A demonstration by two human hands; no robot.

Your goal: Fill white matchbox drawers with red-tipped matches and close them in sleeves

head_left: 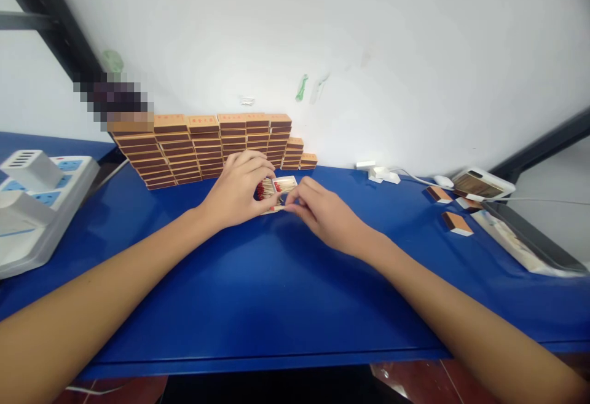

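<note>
A small white matchbox tray point(289, 180) with red-headed matches in it lies on the blue table between my hands. My left hand point(242, 187) curves around its left side, thumb and index finger closed on its edges. Loose matches point(264, 190) are bunched under that palm, partly hidden by the fingers. At the tray's near right corner, my right hand point(326, 212) has its thumb and fingers pinched together. A pale stick shows by its fingertips, but what they hold is too small to make out.
Stacked matchboxes point(198, 149) stand along the wall, stepping down rightward. A white power strip point(50, 207) with plugged-in adapters sits left. At right lie loose matchboxes point(457, 224), a phone point(483, 184), a cable and a pouch point(516, 244). White pieces point(378, 172) lie near the wall.
</note>
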